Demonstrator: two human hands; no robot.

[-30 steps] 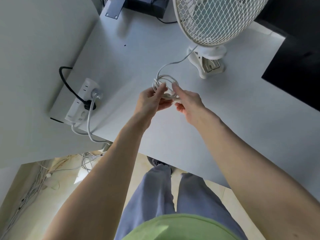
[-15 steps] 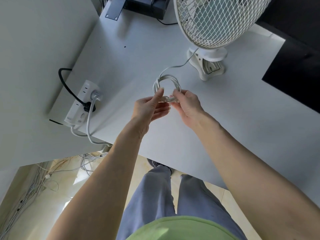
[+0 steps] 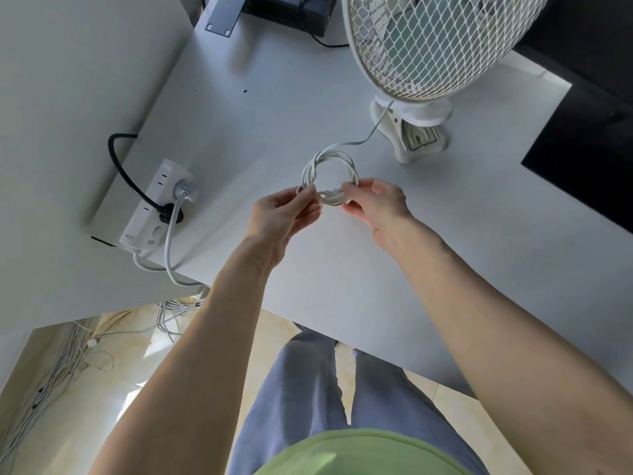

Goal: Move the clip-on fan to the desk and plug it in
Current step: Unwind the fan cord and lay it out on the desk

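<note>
- The clip-on fan [image 3: 435, 46] stands at about 1 o'clock on the white surface [image 3: 445, 269], its white mesh grille rising out of the top of the view and its clamp base [image 3: 411, 132] resting on the surface.
- The fan's white cord [image 3: 368, 135] runs from the base toward 7 o'clock into a bundled coil [image 3: 330, 173] held just above the middle of the surface.
- The left hand [image 3: 277, 217] pinches the coil's 8 o'clock side between thumb and fingertips.
- The right hand [image 3: 376, 204] pinches the coil's 4 o'clock side, thumb on top, fingers curled beneath.
- Between the two hands the coil is wrapped by a few tight turns of cord; whether the plug is in there cannot be told.
- A white power strip [image 3: 154, 207] lies at 9 o'clock near the surface's left edge, well apart from the coil, with a black plug [image 3: 168, 214] and a grey plug [image 3: 183, 190] seated in it.
- A dark box [image 3: 287, 12] sits at 12 o'clock against the back edge.
- Loose grey cables [image 3: 51, 371] lie on the floor at 8 o'clock.
</note>
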